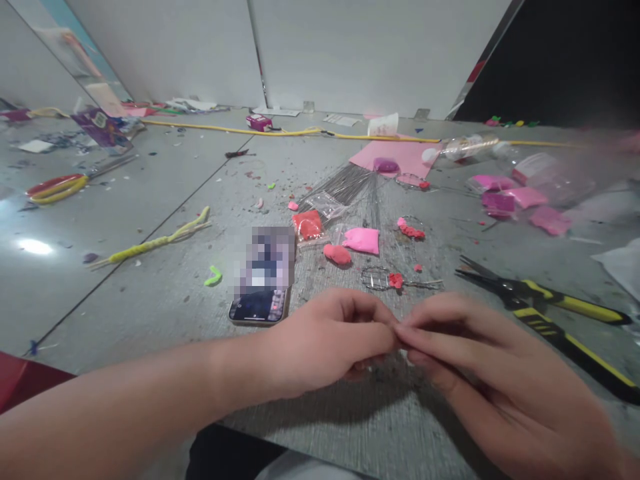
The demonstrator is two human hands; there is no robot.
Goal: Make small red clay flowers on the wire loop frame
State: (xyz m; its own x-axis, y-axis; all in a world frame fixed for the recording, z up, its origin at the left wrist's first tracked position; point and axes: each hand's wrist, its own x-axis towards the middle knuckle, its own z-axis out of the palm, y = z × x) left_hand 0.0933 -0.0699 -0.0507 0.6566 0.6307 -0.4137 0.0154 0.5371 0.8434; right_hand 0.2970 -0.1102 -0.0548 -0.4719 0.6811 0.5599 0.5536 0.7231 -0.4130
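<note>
This is a craft workbench in a plain partitioned booth: a grey table [150,280] backed by bare white wall panels [370,53] and littered with scraps. Pink and red clay lumps [361,240], a fan of thin wires [345,187], a yellow-green pipe cleaner [155,243], scissors [60,188] and yellow-handled pliers [550,307] lie scattered across it, beside a phone [261,303].

Dim, even light, a glare spot on the table [35,247] at left, edges stretched and blurred.
</note>
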